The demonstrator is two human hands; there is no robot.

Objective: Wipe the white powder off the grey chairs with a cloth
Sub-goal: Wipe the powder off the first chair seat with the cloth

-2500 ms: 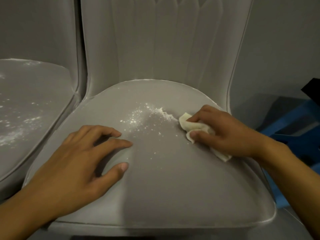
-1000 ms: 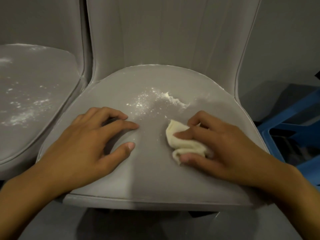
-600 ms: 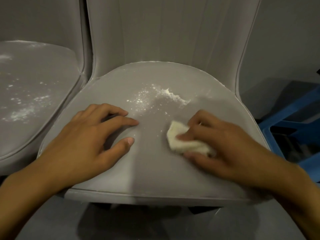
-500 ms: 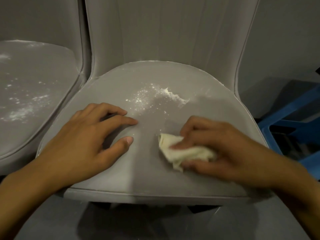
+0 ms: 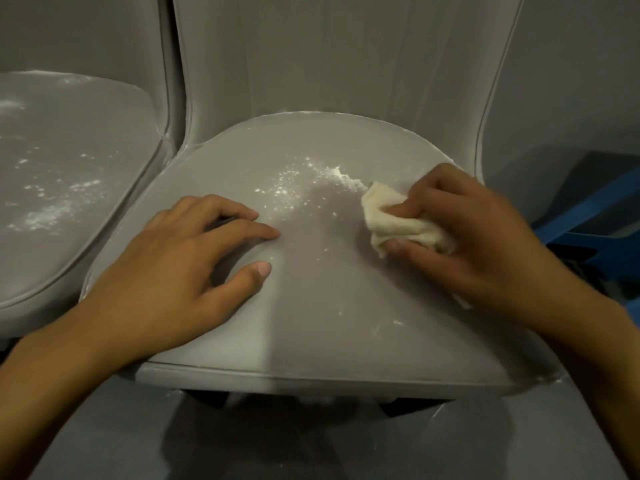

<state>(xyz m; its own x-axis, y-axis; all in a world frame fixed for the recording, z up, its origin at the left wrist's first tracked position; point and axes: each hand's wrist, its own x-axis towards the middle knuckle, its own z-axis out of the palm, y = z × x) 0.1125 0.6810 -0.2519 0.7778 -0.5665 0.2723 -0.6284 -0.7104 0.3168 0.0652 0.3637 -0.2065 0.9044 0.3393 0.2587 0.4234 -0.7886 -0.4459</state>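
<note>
Just left of right hand (image 5: pixel 478 237) gripping bunched cream cloth (image 5: pixel 398 226), loose white powder (image 5: pixel 311 181) on grey padded chair seat (image 5: pixel 311 323) may scatter onto resting, empty left hand (image 5: pixel 173 271) if swept fast.

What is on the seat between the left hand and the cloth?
Head view: mostly bare grey seat with a few specks; the main powder patch sits beyond, by the far corner of the cloth.
</note>
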